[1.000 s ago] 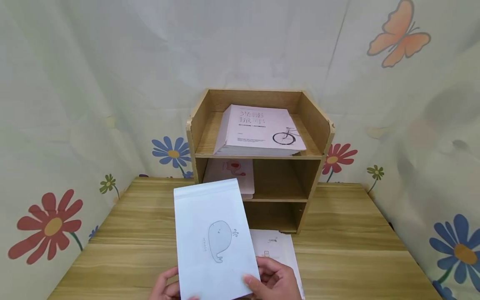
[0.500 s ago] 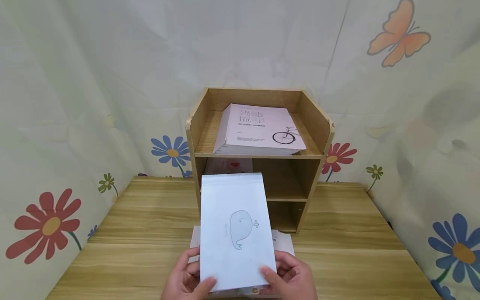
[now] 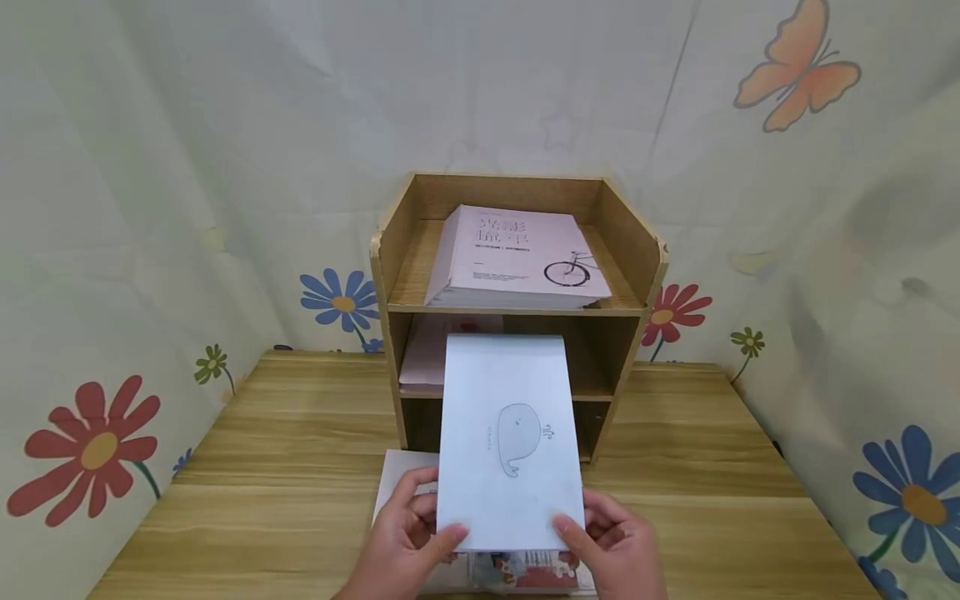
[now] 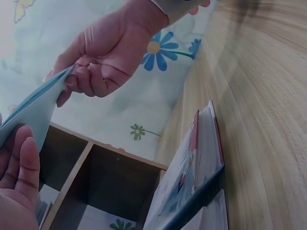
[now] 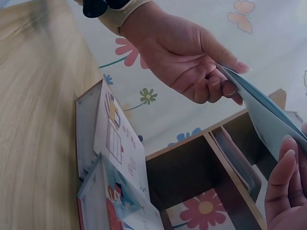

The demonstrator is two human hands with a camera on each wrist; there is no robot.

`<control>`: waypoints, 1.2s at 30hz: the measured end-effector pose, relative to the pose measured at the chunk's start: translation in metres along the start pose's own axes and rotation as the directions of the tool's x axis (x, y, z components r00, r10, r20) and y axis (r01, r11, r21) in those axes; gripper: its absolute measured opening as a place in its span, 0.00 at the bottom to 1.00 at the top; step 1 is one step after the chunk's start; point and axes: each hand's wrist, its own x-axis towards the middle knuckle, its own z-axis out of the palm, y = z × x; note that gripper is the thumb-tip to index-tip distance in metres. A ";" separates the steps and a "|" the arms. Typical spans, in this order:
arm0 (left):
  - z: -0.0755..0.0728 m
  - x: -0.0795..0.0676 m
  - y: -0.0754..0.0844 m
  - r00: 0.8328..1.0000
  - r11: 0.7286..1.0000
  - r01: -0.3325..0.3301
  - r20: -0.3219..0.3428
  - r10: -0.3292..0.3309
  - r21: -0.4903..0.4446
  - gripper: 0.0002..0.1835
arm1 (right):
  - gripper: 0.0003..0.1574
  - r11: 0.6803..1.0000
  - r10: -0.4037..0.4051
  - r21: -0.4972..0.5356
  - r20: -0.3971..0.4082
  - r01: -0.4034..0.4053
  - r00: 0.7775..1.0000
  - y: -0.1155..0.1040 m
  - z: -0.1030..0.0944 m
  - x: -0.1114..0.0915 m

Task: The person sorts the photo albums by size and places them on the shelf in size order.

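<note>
A pale blue notebook (image 3: 510, 475) with a small whale drawing is held in front of the shelf unit, its far edge overlapping the middle compartment. My left hand (image 3: 412, 533) pinches its near left corner, thumb on top and fingers beneath. At the near right corner my right hand (image 3: 618, 542) grips it the same way. From the left wrist view, the notebook (image 4: 41, 108) is seen edge-on between both hands, raised off the table. Below it lie two thick books, one with a white cover (image 5: 127, 143) and one with a colourful cover (image 5: 122, 191); the head view shows them partly hidden.
A three-level wooden shelf (image 3: 517, 312) stands at the back. On its top level lies a thick white book (image 3: 517, 258) with a bicycle picture. Pale pink notebooks (image 3: 423, 358) sit at the left of the middle compartment. The wooden table (image 3: 712, 500) extends on both sides.
Both hands and the notebook have moved right and towards the shelf. The notebook has turned from slanted to nearly straight. My left hand has come further into view.
</note>
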 end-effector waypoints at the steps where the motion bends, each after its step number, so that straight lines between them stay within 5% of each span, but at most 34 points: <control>1: 0.001 0.002 -0.001 1.000 1.000 0.005 -0.003 -0.005 -0.002 0.27 | 0.21 1.000 0.002 -0.005 -0.004 -0.002 1.000 0.000 -0.002 0.001; 10: 0.013 0.017 -0.006 0.996 0.996 0.085 -0.030 -0.084 0.019 0.29 | 0.19 0.999 -0.043 0.006 -0.023 0.043 0.999 -0.001 -0.015 0.010; 19: 0.021 0.032 -0.006 0.988 0.988 0.156 0.011 -0.156 0.001 0.31 | 0.16 0.999 -0.050 0.009 -0.028 0.050 0.998 -0.002 -0.030 0.019; 27: 0.029 0.044 -0.008 0.993 0.993 0.111 0.044 -0.109 -0.040 0.31 | 0.10 0.996 -0.069 0.061 -0.016 0.069 0.998 -0.003 -0.040 0.027; 36: 0.033 0.056 -0.009 0.988 0.988 0.145 0.055 -0.142 -0.045 0.31 | 0.09 0.998 -0.022 0.065 -0.016 0.023 1.000 -0.007 -0.047 0.034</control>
